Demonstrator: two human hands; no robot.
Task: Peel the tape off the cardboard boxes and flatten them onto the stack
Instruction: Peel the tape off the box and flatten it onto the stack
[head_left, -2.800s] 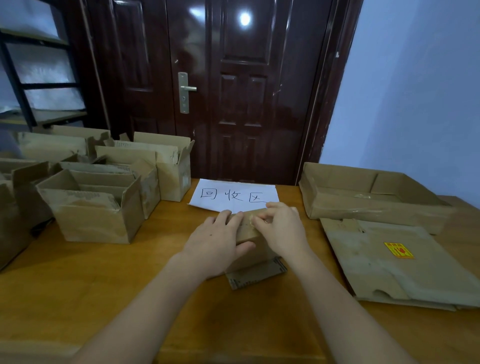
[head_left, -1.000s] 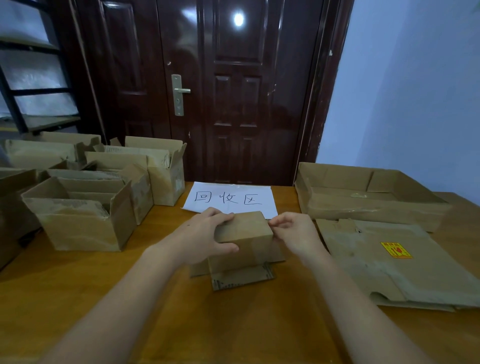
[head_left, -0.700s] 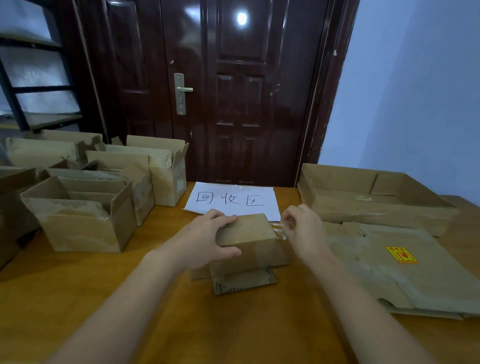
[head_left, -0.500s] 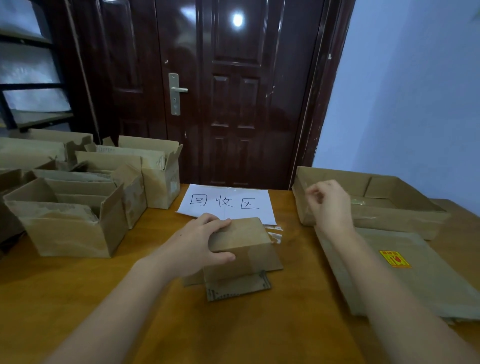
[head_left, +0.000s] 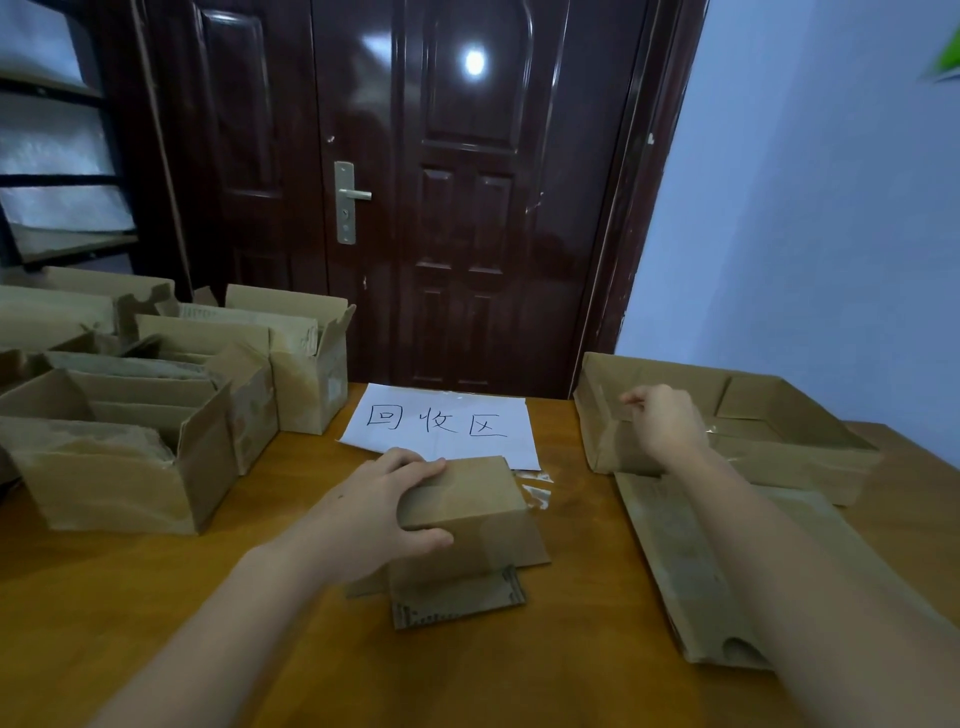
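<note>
A small brown cardboard box (head_left: 462, 499) stands at the table's middle with its bottom flaps (head_left: 457, 597) spread flat on the wood. My left hand (head_left: 374, 519) grips its left side, fingers on top and thumb on the near face. Crumpled clear tape scraps (head_left: 536, 491) lie by the box's right edge. My right hand (head_left: 662, 421) hovers over the near left corner of a low open cardboard box (head_left: 810, 457), fingertips pinched on a clear tape strip that barely shows. Flattened cardboard (head_left: 691, 571) lies under my right forearm.
Several open cardboard boxes (head_left: 119, 457) crowd the table's left side. A white sheet with handwritten characters (head_left: 447, 423) lies at the back centre. A dark door (head_left: 441, 197) stands behind the table, a shelf rack (head_left: 57, 176) at far left. The wooden table (head_left: 260, 597) edge runs near me.
My right hand pulled tape away from the small box's right edge and swung right and up over the low open box. My left hand kept its grip on the small box.
</note>
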